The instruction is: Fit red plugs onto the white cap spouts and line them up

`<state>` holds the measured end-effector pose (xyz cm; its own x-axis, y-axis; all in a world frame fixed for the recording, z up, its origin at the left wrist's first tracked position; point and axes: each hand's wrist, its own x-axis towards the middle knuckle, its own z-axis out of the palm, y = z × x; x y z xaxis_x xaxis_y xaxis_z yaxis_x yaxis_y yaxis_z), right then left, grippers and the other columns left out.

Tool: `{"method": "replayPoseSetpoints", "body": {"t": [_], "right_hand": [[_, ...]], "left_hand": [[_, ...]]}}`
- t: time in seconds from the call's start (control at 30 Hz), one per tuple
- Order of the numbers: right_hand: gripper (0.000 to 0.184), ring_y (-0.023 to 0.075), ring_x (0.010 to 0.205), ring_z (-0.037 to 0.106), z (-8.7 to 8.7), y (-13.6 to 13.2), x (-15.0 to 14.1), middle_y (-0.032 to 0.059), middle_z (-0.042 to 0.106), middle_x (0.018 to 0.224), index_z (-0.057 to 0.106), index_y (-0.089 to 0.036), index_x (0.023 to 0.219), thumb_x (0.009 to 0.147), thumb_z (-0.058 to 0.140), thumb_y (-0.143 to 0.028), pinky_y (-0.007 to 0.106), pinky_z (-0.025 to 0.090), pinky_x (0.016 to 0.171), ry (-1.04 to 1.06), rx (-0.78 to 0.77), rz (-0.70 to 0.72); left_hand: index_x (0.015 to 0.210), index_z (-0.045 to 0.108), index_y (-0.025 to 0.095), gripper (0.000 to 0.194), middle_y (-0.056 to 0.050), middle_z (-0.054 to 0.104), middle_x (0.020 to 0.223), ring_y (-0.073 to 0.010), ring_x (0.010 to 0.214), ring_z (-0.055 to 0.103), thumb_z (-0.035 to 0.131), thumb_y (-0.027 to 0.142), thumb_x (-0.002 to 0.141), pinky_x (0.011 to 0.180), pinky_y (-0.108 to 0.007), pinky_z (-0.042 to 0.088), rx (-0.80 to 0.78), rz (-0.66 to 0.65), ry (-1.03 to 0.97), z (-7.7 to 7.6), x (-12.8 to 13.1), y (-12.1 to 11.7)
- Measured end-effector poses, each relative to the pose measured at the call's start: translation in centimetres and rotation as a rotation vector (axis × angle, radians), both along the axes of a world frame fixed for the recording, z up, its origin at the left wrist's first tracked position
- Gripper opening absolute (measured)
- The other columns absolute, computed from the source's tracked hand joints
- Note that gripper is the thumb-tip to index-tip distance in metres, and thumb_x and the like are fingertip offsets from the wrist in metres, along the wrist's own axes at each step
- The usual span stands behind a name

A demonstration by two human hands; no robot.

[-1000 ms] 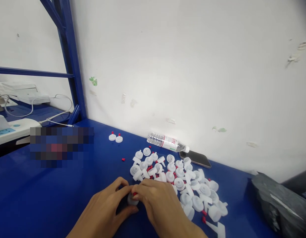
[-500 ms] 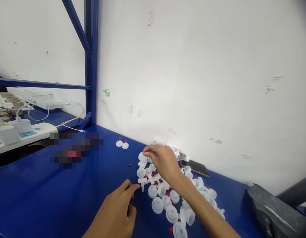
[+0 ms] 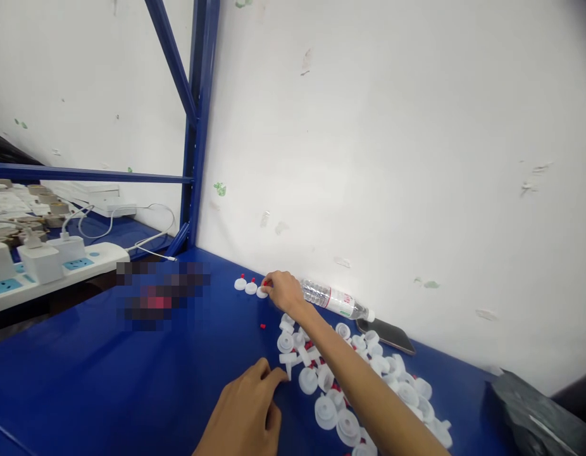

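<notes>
My right hand [image 3: 282,289] is stretched far forward, fingers pinched on a white cap with a red tip [image 3: 262,291], set down beside two more such caps [image 3: 245,285] in a row near the wall. My left hand [image 3: 248,411] rests on the blue table [image 3: 84,373] near me, fingers loosely curled, its index finger pointing toward a heap of loose white caps [image 3: 350,392] with small red plugs among them. A single red plug [image 3: 262,326] lies apart from the heap.
A plastic water bottle [image 3: 335,300] lies along the wall, with a dark phone [image 3: 386,335] next to it. A black bag [image 3: 540,418] sits at the right. White power strips with chargers and cables [image 3: 50,259] lie left, beyond a blue shelf post [image 3: 198,126].
My hands were together on one cap a second ago. The right hand has since carried it forward and left to the row by the wall. The left hand stayed near.
</notes>
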<state>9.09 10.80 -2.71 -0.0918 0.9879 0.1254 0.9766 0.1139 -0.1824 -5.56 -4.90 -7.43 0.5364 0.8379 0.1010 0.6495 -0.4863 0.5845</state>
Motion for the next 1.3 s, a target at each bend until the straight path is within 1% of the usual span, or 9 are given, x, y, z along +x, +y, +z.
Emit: {"method": "replayPoseSetpoints", "body": {"t": [0.17, 0.3, 0.43, 0.53, 0.73, 0.87, 0.97, 1.17, 1.3], "right_hand": [[0.034, 0.0243, 0.109, 0.066, 2.7, -2.3, 0.3, 0.0095, 0.065, 0.126, 0.062, -0.019, 0.13, 0.102, 0.059, -0.039, 0.046, 0.055, 0.094, 0.039, 0.121, -0.025], [0.029, 0.0213, 0.097, 0.068, 4.7, -8.0, 1.6, 0.0044, 0.072, 0.108, 0.071, -0.025, 0.11, 0.107, 0.047, -0.041, 0.036, 0.05, 0.082, 0.035, 0.134, 0.004], [0.013, 0.0208, 0.088, 0.07, 4.4, -14.3, 3.2, 0.0003, 0.073, 0.101, 0.074, -0.029, 0.103, 0.095, 0.068, -0.038, 0.032, 0.047, 0.073, -0.017, 0.041, 0.094], [0.021, 0.0225, 0.087, 0.071, 3.0, -16.7, 3.6, 0.0007, 0.071, 0.108, 0.071, -0.032, 0.117, 0.096, 0.069, -0.037, 0.033, 0.046, 0.07, -0.095, 0.029, 0.105], [0.014, 0.0218, 0.091, 0.071, 0.9, -16.4, 2.5, 0.0035, 0.071, 0.11, 0.073, -0.026, 0.109, 0.102, 0.061, -0.028, 0.03, 0.046, 0.066, -0.156, 0.024, 0.147], [0.014, 0.0202, 0.091, 0.071, 1.1, -16.4, 2.7, 0.0017, 0.074, 0.101, 0.071, -0.024, 0.106, 0.104, 0.058, -0.03, 0.029, 0.046, 0.069, -0.072, 0.039, 0.149], [0.016, 0.0176, 0.087, 0.071, 1.6, -16.8, 3.2, -0.0019, 0.077, 0.094, 0.073, -0.027, 0.104, 0.104, 0.059, -0.033, 0.027, 0.045, 0.072, 0.15, 0.046, 0.128], [0.023, 0.0113, 0.065, 0.065, 3.1, -17.9, 4.0, -0.004, 0.075, 0.08, 0.078, -0.025, 0.097, 0.103, 0.057, -0.031, 0.022, 0.046, 0.065, 0.54, -0.139, 0.161], [0.016, 0.0135, 0.076, 0.069, 5.1, -19.5, 5.4, -0.0042, 0.078, 0.089, 0.079, -0.029, 0.102, 0.098, 0.065, -0.035, 0.024, 0.046, 0.069, 0.406, -0.151, 0.084]], "left_hand": [[0.104, 0.065, 0.025, 0.04, -0.002, 0.065, 0.1, -0.0171, 0.084, 0.065, 0.042, 0.0, 0.082, 0.074, -0.029, 0.044, -0.005, 0.014, -0.01, 0.4, 0.0, -0.1], [0.083, 0.054, 0.022, 0.024, 0.0, 0.062, 0.089, -0.0152, 0.073, 0.059, 0.044, 0.001, 0.078, 0.066, -0.029, 0.037, -0.038, 0.057, -0.03, 0.4, 0.0, -0.2], [0.084, 0.046, 0.024, 0.022, 0.003, 0.06, 0.082, -0.0154, 0.069, 0.056, 0.04, 0.003, 0.082, 0.065, -0.03, 0.034, -0.065, 0.128, -0.096, 0.2, 0.1, -0.1], [0.088, 0.043, 0.026, 0.019, 0.004, 0.058, 0.08, -0.0152, 0.068, 0.055, 0.035, 0.008, 0.089, 0.065, -0.03, 0.036, -0.066, 0.152, -0.15, 0.0, 0.0, 0.1], [0.098, 0.045, 0.028, 0.012, 0.006, 0.057, 0.08, -0.0136, 0.066, 0.059, 0.036, 0.02, 0.095, 0.065, -0.028, 0.044, -0.017, 0.18, -0.185, -0.8, -0.2, 0.4], [0.132, 0.038, 0.03, 0.036, 0.001, 0.06, 0.104, -0.0114, 0.063, 0.062, 0.037, 0.025, 0.096, 0.064, -0.029, 0.051, 0.042, 0.219, -0.22, -1.3, -0.1, 0.4], [0.142, 0.037, 0.034, 0.047, -0.002, 0.059, 0.12, -0.0087, 0.061, 0.061, 0.042, 0.028, 0.096, 0.059, -0.026, 0.053, 0.086, 0.19, -0.268, -1.4, 0.2, 0.4], [0.129, 0.059, 0.037, 0.032, 0.008, 0.068, 0.086, -0.0063, 0.047, 0.053, 0.055, 0.044, 0.098, 0.054, -0.019, 0.049, 0.211, 0.085, -0.291, -0.9, 0.1, 0.6], [0.13, 0.06, 0.041, 0.035, 0.011, 0.066, 0.075, -0.0065, 0.054, 0.06, 0.06, 0.05, 0.096, 0.054, -0.016, 0.048, 0.281, 0.067, -0.314, -0.9, -0.1, 0.6]]}}
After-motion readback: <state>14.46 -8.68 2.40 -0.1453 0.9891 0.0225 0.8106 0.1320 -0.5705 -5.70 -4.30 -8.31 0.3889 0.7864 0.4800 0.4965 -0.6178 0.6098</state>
